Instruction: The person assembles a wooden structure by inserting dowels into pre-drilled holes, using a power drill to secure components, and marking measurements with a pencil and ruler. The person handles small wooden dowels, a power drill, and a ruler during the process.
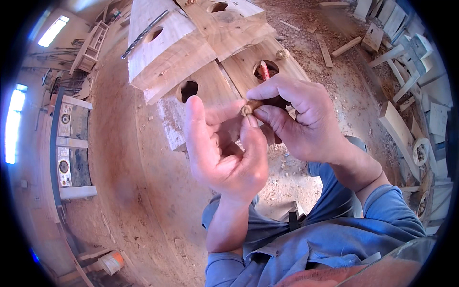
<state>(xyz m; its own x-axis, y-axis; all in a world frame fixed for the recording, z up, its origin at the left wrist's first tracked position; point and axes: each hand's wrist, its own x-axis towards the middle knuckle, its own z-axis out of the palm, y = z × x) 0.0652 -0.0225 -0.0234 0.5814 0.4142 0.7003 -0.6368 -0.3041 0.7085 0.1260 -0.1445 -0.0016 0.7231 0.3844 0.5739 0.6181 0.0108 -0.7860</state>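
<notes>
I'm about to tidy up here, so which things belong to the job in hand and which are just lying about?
Probably the job:
small brown piece, at fingertips of left hand and right hand
holed wooden boards
drill bit, on a board
red marker or pencil, in a hole

Probably lying about:
wood offcut, upper right
bucket, lower left

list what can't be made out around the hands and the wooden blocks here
In the head view:
- Small brown piece: left hand and right hand cover part, so its full shape is unclear.
- Red stick: lower end runs out of sight at the right hand.
- Dark round hole near the left hand: shadow hides its depth.
- Upper right block: cut off by the top edge.
</notes>
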